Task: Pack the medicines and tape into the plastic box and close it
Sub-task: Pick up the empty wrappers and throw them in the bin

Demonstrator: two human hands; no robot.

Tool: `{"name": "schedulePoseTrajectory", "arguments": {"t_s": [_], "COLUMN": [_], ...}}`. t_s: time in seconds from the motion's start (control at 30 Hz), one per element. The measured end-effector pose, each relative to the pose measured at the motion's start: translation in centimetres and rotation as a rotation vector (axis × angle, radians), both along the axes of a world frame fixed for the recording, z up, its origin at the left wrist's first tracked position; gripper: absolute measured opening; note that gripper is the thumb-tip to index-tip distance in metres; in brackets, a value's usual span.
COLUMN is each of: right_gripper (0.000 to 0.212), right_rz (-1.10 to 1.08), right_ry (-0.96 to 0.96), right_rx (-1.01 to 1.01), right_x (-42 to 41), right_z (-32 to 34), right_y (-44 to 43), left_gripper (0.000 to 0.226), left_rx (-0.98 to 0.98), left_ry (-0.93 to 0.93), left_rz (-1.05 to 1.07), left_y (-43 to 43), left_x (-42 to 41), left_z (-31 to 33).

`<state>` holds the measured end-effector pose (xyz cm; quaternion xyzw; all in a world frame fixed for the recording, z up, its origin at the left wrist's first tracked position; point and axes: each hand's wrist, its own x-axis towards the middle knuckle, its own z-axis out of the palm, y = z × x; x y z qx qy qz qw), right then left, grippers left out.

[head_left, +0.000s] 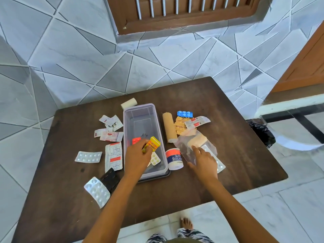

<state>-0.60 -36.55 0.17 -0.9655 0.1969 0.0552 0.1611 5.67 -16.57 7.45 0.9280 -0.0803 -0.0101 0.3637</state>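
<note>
The clear plastic box (pixel 140 109) stands open in the middle of the dark table, on its lid. Inside lie a red blister pack (pixel 135 140) and a pale tablet strip (pixel 155 159). My left hand (pixel 138 156) is over the box, shut on a small yellow-orange medicine packet (pixel 152 144). My right hand (pixel 204 159) rests with spread fingers on a clear plastic bag (pixel 188 148) that holds a beige bandage. The adhesive tape roll (pixel 174 159) lies just right of the box, between my hands. Several blister strips (pixel 88 156) lie left of the box.
A tan bandage roll (pixel 169 127), a blue blister pack (pixel 185 114) and an orange packet (pixel 180 127) lie right of the box. A white gauze roll (pixel 128 103) sits behind it. A black item (pixel 109 179) and silver strip (pixel 97 191) lie near the front left.
</note>
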Motion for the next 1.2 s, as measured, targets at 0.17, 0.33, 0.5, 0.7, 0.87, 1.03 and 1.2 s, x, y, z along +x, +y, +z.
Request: {"name": "schedulePoseTrajectory", "arguments": {"t_s": [0.17, 0.33, 0.5, 0.7, 0.87, 1.03, 1.2], "right_gripper": [0.053, 0.036, 0.028, 0.023, 0.017, 0.013, 0.008], "right_rz": [-0.006, 0.021, 0.044, -0.154, -0.321, -0.335, -0.437], "right_ry": [0.008, -0.007, -0.021, -0.316, -0.546, -0.64, -0.69], "right_rx": [-0.022, -0.091, -0.112, 0.124, 0.406, 0.509, 0.708], "right_x": [0.4, 0.7, 0.8, -0.5, -1.4, -2.7, -4.3], "right_z": [-0.4, -0.3, 0.0, 2.8, 5.8, 7.2, 6.3], "right_y": [0.5, 0.5, 0.8, 0.7, -0.7, -5.3, -12.6], "left_gripper": [0.013, 0.015, 0.014, 0.013, 0.016, 0.019, 0.017], "left_rx": [-0.005, 0.006, -0.014, -0.1, -0.196, -0.255, -0.249], "left_ry": [0.012, 0.033, 0.044, 0.042, 0.047, 0.041, 0.033], "left_rz": [0.002, 0.007, -0.005, -0.026, -0.071, -0.094, -0.07], "left_y": [0.9, 1.5, 2.3, 2.2, -1.8, -7.6, -15.9], "left_x": [-0.5, -1.1, -1.8, -1.9, -1.1, -1.7, -3.1], "left_z": [-0.3, -0.5, -0.7, -0.1, 0.5, 0.7, -0.1]}}
